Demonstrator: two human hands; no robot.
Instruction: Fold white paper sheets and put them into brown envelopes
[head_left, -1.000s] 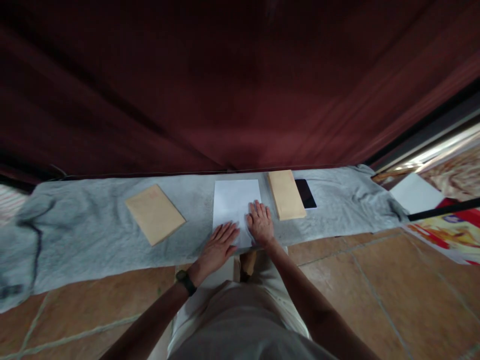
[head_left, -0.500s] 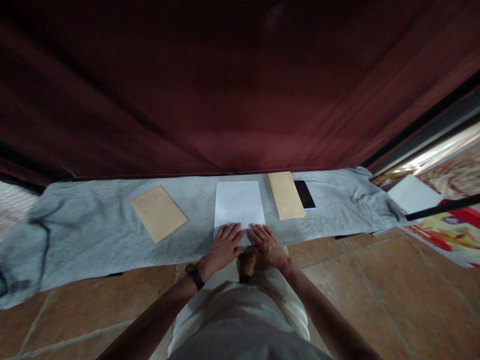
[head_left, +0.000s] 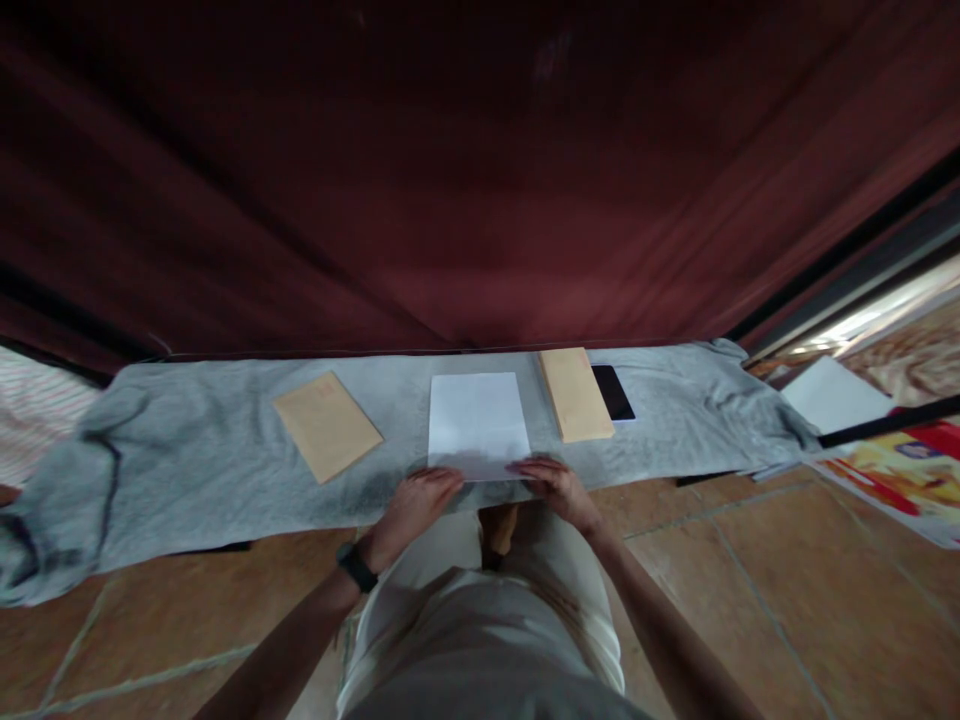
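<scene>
A white sheet of paper (head_left: 477,422) lies on a grey cloth (head_left: 195,470) spread over the tiled floor. My left hand (head_left: 411,503) pinches the sheet's near left corner and my right hand (head_left: 553,485) pinches its near right corner; the near edge looks slightly lifted. A black watch sits on my left wrist. A brown envelope (head_left: 327,425) lies to the left of the sheet, and a stack of brown envelopes (head_left: 574,393) lies to its right.
A dark phone (head_left: 613,391) lies beside the envelope stack. A dark red curtain (head_left: 450,180) hangs behind the cloth. White paper (head_left: 832,395) and a colourful printed sheet (head_left: 900,465) lie at the right. Brown floor tiles (head_left: 750,590) surround my knees.
Both hands have slid back from flat on the sheet to its near edge, and their fingers have closed on the two near corners.
</scene>
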